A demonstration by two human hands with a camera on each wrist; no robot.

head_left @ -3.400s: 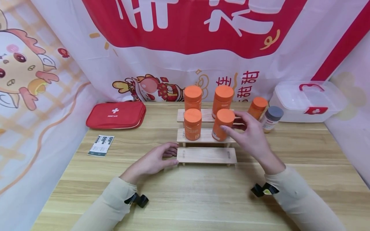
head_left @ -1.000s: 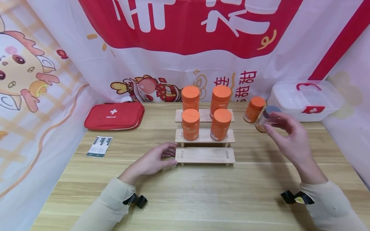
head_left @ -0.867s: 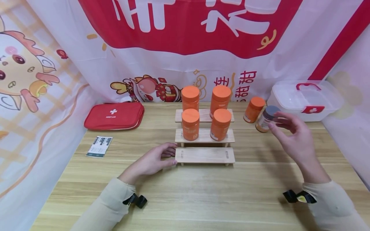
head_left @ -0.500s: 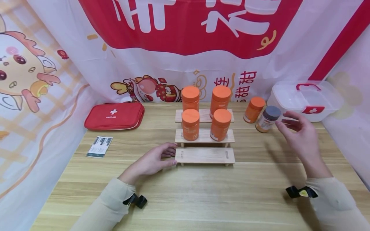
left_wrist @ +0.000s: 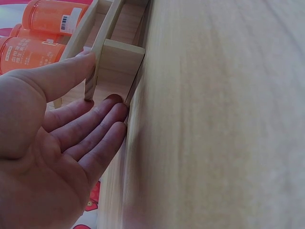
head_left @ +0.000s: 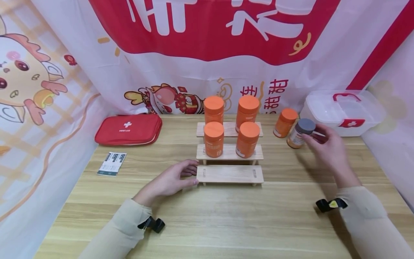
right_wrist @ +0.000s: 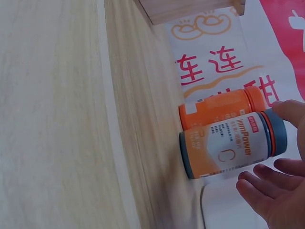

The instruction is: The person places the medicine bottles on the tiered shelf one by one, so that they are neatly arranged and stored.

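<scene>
My right hand (head_left: 328, 145) has its thumb and fingers about the grey cap of a pill bottle (head_left: 295, 138). The bottle stands on the table. In the right wrist view, the thumb presses the cap of this pill bottle (right_wrist: 226, 145), whose label shows a large C. Beside it stands a smaller orange bottle (head_left: 285, 124). My left hand (head_left: 173, 178) touches the left end of the lowest step of a wooden display stand (head_left: 229, 174), fingers relaxed. In the left wrist view, the thumb rests at the edge of the stand (left_wrist: 119, 62). Several orange bottles (head_left: 214, 140) occupy its upper two steps.
A clear first-aid box (head_left: 343, 111) with a red handle stands behind the pill bottle. At the left lie a red first-aid pouch (head_left: 128, 129) and a printed card (head_left: 111, 163). A printed cloth (head_left: 194, 64) hangs behind the table (head_left: 226, 223).
Earlier my right hand let go of the front right orange bottle on the middle step and moved right to the grey-capped pill bottle. It has now closed about the cap. My left hand stayed put.
</scene>
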